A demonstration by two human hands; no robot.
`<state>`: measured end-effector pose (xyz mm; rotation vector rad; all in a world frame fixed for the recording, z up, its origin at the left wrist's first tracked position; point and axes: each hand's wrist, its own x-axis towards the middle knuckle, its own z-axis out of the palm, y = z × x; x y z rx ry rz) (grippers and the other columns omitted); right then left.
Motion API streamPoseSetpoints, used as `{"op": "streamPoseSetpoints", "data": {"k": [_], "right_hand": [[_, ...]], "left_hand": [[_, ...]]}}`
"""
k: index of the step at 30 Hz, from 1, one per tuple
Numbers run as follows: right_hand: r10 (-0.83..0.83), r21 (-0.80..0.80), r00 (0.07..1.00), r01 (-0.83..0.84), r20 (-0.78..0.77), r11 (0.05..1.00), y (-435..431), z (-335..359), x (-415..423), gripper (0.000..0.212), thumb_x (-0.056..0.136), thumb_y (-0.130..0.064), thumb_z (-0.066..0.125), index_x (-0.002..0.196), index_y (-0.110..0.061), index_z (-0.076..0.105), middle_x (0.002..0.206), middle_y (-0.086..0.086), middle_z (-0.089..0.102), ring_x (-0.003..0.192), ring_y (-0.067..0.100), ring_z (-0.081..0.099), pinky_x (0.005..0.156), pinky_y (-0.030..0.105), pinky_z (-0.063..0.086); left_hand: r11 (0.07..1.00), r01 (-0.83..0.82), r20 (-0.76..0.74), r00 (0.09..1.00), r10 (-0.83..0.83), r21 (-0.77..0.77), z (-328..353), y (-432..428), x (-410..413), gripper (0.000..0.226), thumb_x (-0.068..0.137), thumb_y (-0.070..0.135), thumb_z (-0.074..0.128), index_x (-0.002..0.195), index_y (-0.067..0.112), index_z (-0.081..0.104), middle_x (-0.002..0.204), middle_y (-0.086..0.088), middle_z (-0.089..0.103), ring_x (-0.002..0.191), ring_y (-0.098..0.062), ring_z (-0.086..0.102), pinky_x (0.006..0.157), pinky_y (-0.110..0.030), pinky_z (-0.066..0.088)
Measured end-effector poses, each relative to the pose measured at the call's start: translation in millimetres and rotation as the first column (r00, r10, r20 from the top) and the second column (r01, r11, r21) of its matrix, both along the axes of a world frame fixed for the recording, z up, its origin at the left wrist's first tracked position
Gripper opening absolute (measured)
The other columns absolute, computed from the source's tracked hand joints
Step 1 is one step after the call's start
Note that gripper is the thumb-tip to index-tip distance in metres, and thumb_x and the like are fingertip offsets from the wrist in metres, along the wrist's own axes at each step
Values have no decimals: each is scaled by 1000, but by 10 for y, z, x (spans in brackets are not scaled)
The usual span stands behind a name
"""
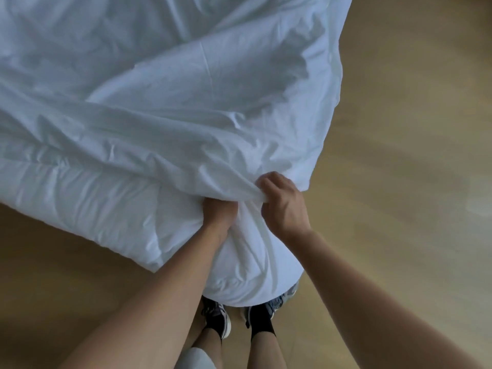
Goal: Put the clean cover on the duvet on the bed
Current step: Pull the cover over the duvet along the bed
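A white duvet cover (170, 134) lies crumpled over the bed and fills most of the view. Its near corner (247, 262) bulges with padded duvet and hangs off the bed toward my feet. My left hand (217, 211) is pushed into a fold of the white fabric near that corner; its fingers are buried in the cloth and hidden. My right hand (282, 203) grips a bunched edge of the cover just to the right of the left hand, fingers curled round the fabric.
Pale wooden floor (399, 155) runs along the right side and below the bed's edge at the lower left. My two feet (234, 320) in dark shoes stand right under the hanging corner.
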<state>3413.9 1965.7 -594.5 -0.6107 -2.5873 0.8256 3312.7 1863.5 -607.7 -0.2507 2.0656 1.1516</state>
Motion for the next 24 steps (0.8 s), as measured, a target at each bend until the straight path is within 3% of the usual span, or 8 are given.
{"op": "streamPoseSetpoints", "data": {"k": [3,7,10,11,14,16,19,24], "right_hand": [[202,26,976,-205,75,978,-91,-92,173,22,57,9,39,64,-12,40,64,7,45,59,25,35,56,33,34],[196,19,971,-200,137,980,-50,-216,465,46,48,21,52,62,-18,31,58,5,38,60,23,31,60,30,34],[236,8,961,-240,143,971,-99,-228,440,45,45,19,51,61,-19,31,56,4,38,58,25,35,63,29,36],[267,-9,952,-269,147,963,-153,-213,455,41,44,17,49,58,-18,32,55,3,37,57,25,34,66,30,41],[322,-57,940,-317,113,947,-379,-229,552,34,45,9,48,55,-20,33,55,0,31,55,24,29,86,25,40],[328,-67,937,-322,122,944,-512,-198,560,30,46,6,47,53,-21,35,54,-1,32,54,23,32,95,22,35],[332,-204,930,-298,156,932,-552,-95,521,20,60,0,45,59,-19,38,61,-3,37,57,21,35,82,29,47],[-127,-419,977,188,170,888,-215,115,298,22,93,-21,54,112,-19,65,102,-10,61,67,6,58,71,26,48]], "left_hand": [[996,5,7,1000,-6,94,60,-135,99,50,87,20,75,132,12,55,133,-10,62,123,-27,58,107,-42,47],[982,188,-106,977,-183,32,139,-330,263,26,100,20,62,125,23,56,130,6,60,121,-14,56,106,-31,44],[996,86,-157,983,-90,-35,317,-557,377,22,90,27,71,107,19,59,104,-2,66,99,-17,63,82,-29,52],[989,51,-372,923,-100,-139,424,-593,379,23,87,25,71,99,16,54,97,-4,61,94,-23,61,74,-28,48],[951,191,-857,418,-302,-242,685,-258,204,26,83,23,73,97,8,57,96,-6,56,90,-30,54,79,-38,45],[832,383,-799,297,-523,-402,740,242,-39,37,83,31,76,111,9,64,111,-11,58,101,-33,54,85,-42,46],[605,531,-511,333,-793,-593,669,833,-312,23,92,16,64,114,11,63,119,-8,57,111,-32,56,83,-39,45],[652,425,-572,315,-757,-628,530,875,-463,27,90,17,69,115,12,58,122,-10,54,113,-33,52,85,-42,45]]}}
